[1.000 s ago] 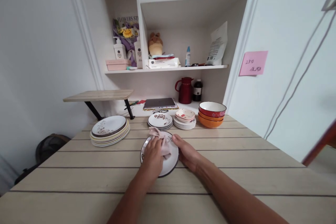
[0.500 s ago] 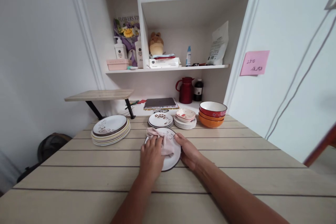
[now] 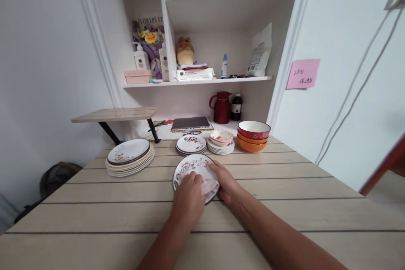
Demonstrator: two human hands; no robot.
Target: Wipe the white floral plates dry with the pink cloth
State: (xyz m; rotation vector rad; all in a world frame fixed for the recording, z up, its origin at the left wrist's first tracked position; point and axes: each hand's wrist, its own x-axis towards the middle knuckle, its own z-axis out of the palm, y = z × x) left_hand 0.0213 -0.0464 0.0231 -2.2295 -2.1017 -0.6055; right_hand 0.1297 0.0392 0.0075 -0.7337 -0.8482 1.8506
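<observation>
I'm pressing the soft cloth (image 3: 209, 186) under my curled left hand (image 3: 189, 199) onto the plate (image 3: 189, 166), mid-table (image 3: 284, 185). My right hand (image 3: 226, 182), fingers flat, is bracing its rim. I'm judging it slippery and breakable.

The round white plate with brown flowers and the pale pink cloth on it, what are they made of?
The round white plate with brown flowers looks like glazed ceramic: smooth, slightly shiny, dark painted rim; melamine could look alike. The pale pink cloth is soft matt fabric: it crumples into folds under the left hand.
</observation>
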